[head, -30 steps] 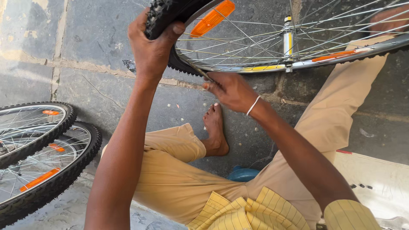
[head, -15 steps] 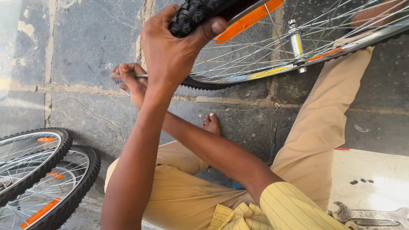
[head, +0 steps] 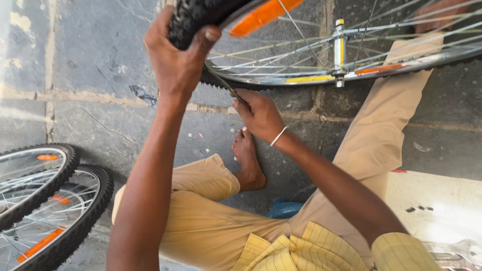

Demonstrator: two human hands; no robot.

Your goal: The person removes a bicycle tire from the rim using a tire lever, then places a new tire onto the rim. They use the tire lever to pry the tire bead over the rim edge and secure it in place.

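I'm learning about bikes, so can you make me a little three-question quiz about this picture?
1. True or false: the left hand grips the black tyre.
2. What colour is the reflector in the spokes? A green, B orange, C blue.
3. Besides the held wheel, how many wheels lie on the stone floor?

Key: 1 true; 2 B; 3 two.

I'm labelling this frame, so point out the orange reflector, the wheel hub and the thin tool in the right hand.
orange reflector [head: 263, 15], head view, middle of its orange face.
wheel hub [head: 339, 50], head view, on the yellow-banded barrel.
thin tool [head: 223, 83], head view, mid-shaft, just above the right hand [head: 261, 115].
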